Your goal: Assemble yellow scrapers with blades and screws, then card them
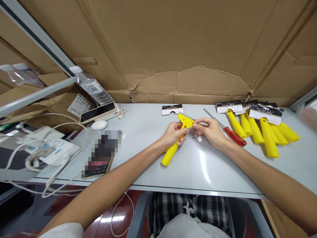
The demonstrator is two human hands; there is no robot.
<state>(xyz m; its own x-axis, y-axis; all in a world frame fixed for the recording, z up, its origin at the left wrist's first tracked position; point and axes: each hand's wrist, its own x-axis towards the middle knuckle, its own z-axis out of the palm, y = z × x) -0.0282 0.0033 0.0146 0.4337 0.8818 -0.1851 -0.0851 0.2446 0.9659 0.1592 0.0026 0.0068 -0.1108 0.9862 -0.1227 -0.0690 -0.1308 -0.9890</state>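
Observation:
A yellow scraper (170,153) is tilted above the grey-white table, its wide head pointing away from me. My left hand (174,135) is wrapped round its neck, just below the head. With thumb and forefinger my right hand (209,130) pinches the right end of the scraper's head, near a thin metal edge. Whatever small part may be between those fingertips is hidden. Under the right fingers shows a small white piece (199,139). A red-handled screwdriver (234,136) lies just right of that hand. A black-and-white header card (171,109) lies beyond the scraper.
Several yellow handles (269,140) with header cards (265,113) lie at the right. On the left are a pixelated phone-like object (102,153), a white oval object (99,125), a power strip with a phone (97,112), a water bottle (92,87) and tangled white cables (37,155). Cardboard (185,43) stands behind.

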